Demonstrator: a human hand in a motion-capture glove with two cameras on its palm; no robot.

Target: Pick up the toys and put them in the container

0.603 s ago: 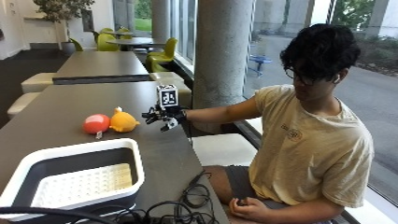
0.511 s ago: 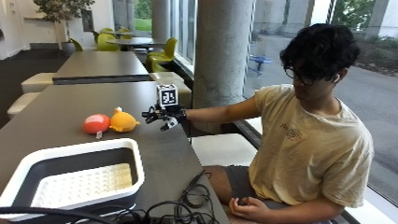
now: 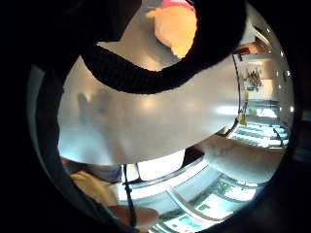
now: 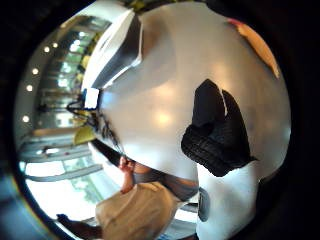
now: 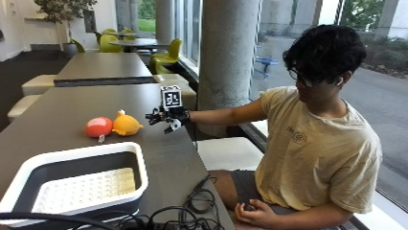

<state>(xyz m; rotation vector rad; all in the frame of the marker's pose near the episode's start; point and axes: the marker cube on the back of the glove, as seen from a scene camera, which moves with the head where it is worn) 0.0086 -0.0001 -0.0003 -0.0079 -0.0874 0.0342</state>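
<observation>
Little has moved since the earlier frames: the gloved right hand [image 5: 167,118] hangs in nearly the same spot above the surface [image 5: 70,103], and the two toys and the container lie where they did.

The yellow toy [image 5: 127,125], a rounded duck-like shape with a small tuft on top, sits on the surface touching the red ball toy [image 5: 99,127] at its 9 o'clock side. Both look like light, soft or hollow playthings, likely a little yielding, and neither seems fragile. The yellow one's rounded body is probably best taken across its widest part, fingers on one flank and thumb on the other; its smooth skin may slip if pinched only at the tuft. The red ball can roll, so closing round its middle from above seems safest. A small pale tag lies at its base.

The right hand is at about 3 o'clock from the yellow toy, near but apart, raised off the surface. Its fingers [image 4: 215,130] are spread and only slightly bent, holding nothing. In the little-finger palm view the yellow toy [image 3: 177,24] shows past the glove's edge, with red just beyond it.

The white container [image 5: 76,184], dark inside with a perforated white insert, stands at roughly 7 o'clock from the toys, near the surface's close end, with black cables [image 5: 185,211] beside it.
</observation>
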